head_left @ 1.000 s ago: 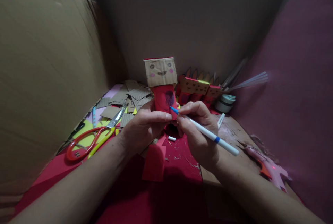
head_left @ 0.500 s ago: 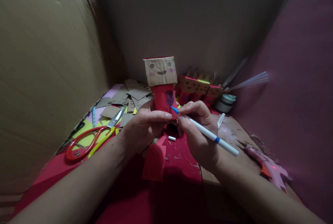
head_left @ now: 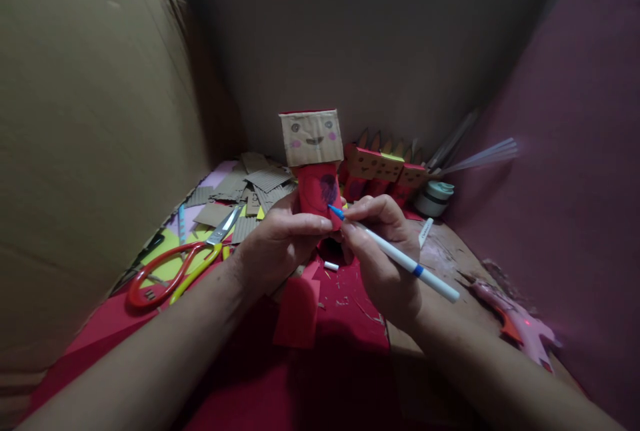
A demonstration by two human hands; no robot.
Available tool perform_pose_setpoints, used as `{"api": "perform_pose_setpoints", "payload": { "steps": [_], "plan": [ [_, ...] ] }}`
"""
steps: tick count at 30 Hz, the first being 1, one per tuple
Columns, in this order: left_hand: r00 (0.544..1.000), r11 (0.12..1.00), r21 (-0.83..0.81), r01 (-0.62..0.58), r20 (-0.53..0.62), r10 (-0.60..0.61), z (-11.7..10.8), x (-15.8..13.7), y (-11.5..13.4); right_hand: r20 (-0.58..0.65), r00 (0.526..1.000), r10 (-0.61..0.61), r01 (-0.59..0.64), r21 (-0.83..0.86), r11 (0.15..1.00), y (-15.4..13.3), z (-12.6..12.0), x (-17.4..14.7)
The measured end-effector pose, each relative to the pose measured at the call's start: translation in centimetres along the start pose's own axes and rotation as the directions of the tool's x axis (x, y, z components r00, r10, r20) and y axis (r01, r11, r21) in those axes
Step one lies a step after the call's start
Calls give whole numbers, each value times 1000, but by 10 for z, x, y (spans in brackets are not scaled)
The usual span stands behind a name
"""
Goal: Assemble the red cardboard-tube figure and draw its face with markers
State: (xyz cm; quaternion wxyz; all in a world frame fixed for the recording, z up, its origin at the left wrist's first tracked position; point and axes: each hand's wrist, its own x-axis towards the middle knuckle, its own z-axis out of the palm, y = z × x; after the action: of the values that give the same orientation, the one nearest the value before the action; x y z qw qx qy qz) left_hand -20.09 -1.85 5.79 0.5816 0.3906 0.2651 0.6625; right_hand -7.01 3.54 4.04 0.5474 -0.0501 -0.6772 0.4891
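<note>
My left hand [head_left: 287, 234] is closed around the lower body of a cardboard puppet [head_left: 313, 141], thumb across its front. The puppet stands upright, with a flat cardboard face, drawn eyes, pink cheeks and a smile, above a red paper body. A dark purple-blue patch [head_left: 328, 189] is coloured on the right of that body, inside a drawn outline. My right hand [head_left: 383, 244] grips a white felt-tip pen [head_left: 395, 252] with a blue tip and blue band. The pen's tip is at the red body, just below the coloured patch.
Red-and-yellow-handled scissors [head_left: 175, 274] lie at left beside cardboard scraps [head_left: 267, 176]. Similar puppets [head_left: 367, 164] stand behind, near a pale green roll [head_left: 434, 199]. A pink glue gun [head_left: 525, 324] lies at right. A red paper piece [head_left: 297, 311] and a pen cap [head_left: 331, 265] lie in front.
The puppet has shifted slightly to the right in my left hand. The coloured patch shows a little different, while the pen and right hand stay almost in place.
</note>
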Motion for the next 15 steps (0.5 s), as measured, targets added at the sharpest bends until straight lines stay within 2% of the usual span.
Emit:
{"api": "perform_pose_setpoints", "payload": {
  "steps": [9, 15],
  "plan": [
    [998, 998, -4, -65, 10, 65, 1, 1, -2, -1, 1000, 2, -2, 21, 1000, -2, 0, 1],
    [1000, 1000, 0, 3, -11, -3, 2, 0, 0, 9, 1000, 2, -2, -36, 999, -2, 1, 0]
  ]
}}
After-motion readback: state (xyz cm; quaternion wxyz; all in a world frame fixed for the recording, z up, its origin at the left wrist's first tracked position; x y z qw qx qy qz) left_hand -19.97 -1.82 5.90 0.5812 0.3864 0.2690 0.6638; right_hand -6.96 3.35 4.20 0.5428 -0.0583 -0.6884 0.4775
